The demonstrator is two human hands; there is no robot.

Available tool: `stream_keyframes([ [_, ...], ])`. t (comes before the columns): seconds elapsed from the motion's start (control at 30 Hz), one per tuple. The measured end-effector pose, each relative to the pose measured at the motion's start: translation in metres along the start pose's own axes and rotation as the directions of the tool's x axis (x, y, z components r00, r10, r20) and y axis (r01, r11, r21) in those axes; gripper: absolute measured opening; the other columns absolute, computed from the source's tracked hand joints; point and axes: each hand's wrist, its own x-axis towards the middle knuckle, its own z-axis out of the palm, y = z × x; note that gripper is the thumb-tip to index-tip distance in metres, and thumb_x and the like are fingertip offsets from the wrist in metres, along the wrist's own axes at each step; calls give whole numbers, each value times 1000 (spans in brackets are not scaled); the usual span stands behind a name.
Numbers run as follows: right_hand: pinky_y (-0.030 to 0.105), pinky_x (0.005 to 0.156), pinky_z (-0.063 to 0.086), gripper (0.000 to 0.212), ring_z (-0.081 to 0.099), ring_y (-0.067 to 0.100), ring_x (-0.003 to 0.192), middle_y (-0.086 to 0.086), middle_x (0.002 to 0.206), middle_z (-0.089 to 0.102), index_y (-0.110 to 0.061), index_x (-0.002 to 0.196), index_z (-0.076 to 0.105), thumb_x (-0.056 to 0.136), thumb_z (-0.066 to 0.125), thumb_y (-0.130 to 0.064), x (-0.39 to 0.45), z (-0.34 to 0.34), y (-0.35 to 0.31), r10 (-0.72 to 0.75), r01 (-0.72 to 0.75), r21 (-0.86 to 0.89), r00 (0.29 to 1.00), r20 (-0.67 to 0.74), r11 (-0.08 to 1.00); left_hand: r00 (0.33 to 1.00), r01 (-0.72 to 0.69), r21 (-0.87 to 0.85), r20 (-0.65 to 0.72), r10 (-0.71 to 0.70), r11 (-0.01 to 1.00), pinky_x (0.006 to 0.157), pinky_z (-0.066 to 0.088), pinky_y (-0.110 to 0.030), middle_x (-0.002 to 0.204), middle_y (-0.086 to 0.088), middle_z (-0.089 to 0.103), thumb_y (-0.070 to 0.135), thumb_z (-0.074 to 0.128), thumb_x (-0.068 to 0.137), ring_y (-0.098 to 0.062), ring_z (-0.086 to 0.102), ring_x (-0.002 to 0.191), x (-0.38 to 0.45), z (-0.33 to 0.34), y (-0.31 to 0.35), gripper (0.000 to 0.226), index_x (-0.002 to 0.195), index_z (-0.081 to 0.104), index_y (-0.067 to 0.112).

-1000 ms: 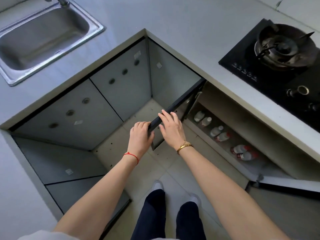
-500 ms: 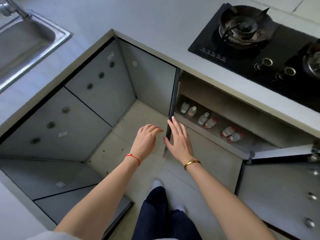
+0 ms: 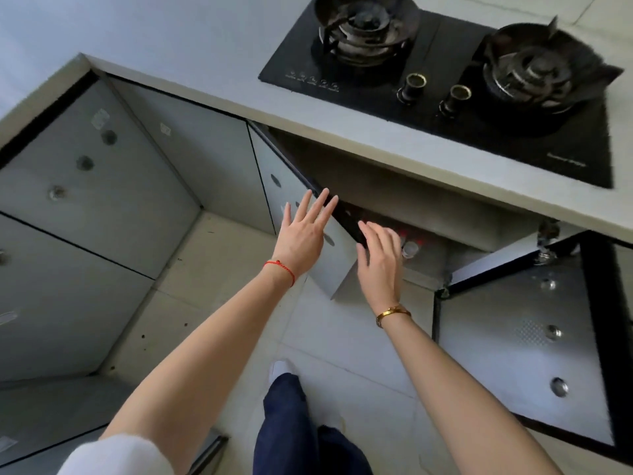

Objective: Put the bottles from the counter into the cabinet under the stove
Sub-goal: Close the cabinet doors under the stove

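The cabinet under the stove has a grey left door (image 3: 291,204) swung partly across its opening. My left hand (image 3: 303,231) lies flat on that door's outer face, fingers spread. My right hand (image 3: 380,258) hovers open just right of the door's edge, holding nothing. Behind it, inside the cabinet, only a white bottle cap (image 3: 410,249) and a hint of red show; the other bottles are hidden by the door and my hand. The right door (image 3: 520,341) stands wide open.
A black two-burner gas stove (image 3: 445,80) sits in the pale counter (image 3: 205,39) above the cabinet. Closed grey cabinet doors (image 3: 85,186) line the left corner. My legs and a white shoe (image 3: 281,368) stand on the tiled floor below.
The left door has swung from edge-on towards the cabinet opening, now covering most of the bottles. My left hand moved onto its face; the view shifted right, so the sink has left the frame.
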Motion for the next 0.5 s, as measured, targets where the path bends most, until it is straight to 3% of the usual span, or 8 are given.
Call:
stream_keyframes([
  [0.13,41,113,33,44,37,25,138,3,149,44,-16,142,45,99,48,-20,26,6,40,-104,86,-231,992,-70,969,993,-14,-89,-122,3,996,120,7,-59,164,-2,-7,9,47,95,-29,-8,151,27,26,22,81,155,-5,24],
  [0.3,53,121,5,67,4,29,150,2,162,10,-17,154,12,99,42,-42,58,36,88,-146,90,-456,985,-89,885,960,-82,-135,-277,42,987,118,7,-64,164,-2,-12,21,47,97,-29,-12,150,73,68,26,78,155,-6,23],
  [0.5,64,116,10,67,8,34,148,-1,161,7,-19,154,10,101,38,-49,101,66,132,-276,83,-548,920,-280,832,886,-100,-75,-461,55,992,113,4,-70,161,1,-20,29,45,96,-36,-16,148,123,111,23,80,154,-9,25],
])
